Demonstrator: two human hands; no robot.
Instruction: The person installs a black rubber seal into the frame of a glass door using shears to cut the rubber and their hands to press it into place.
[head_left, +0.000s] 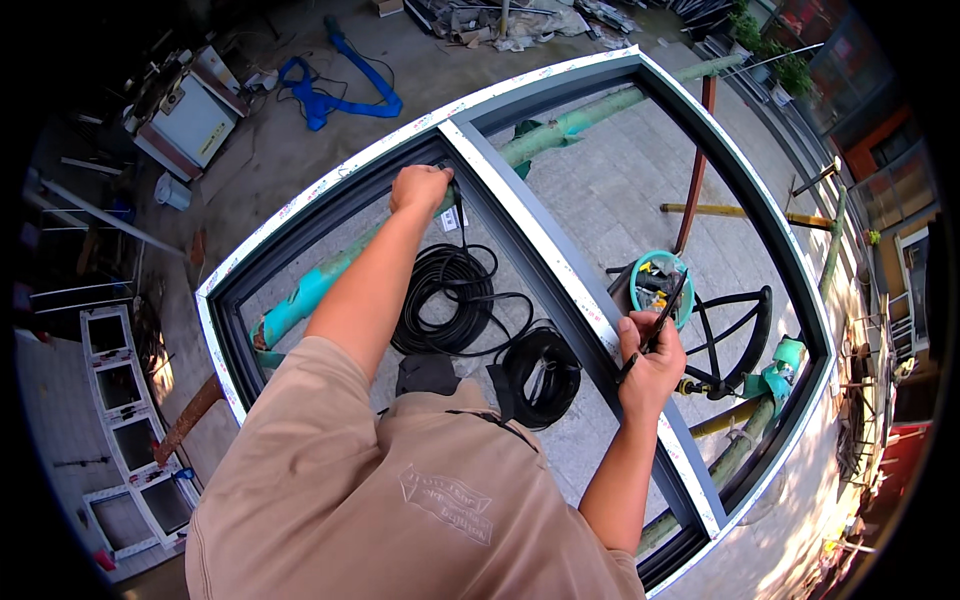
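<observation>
Two hands on window frame [560,255], black strip [665,310] in right fingers [640,340]

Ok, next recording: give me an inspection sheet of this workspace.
Surface: grey window frame lying flat on green-wrapped supports over paving.
Job's things: black rubber strip, running to black coils under the frame.
Clutter: teal bucket of small parts; blue strap.
Grippers: left hand grips the mullion top; right hand holds the strip.
Cables: nothing seen besides the coils.
Surroundings: white frames at left, outdoor yard.
</observation>
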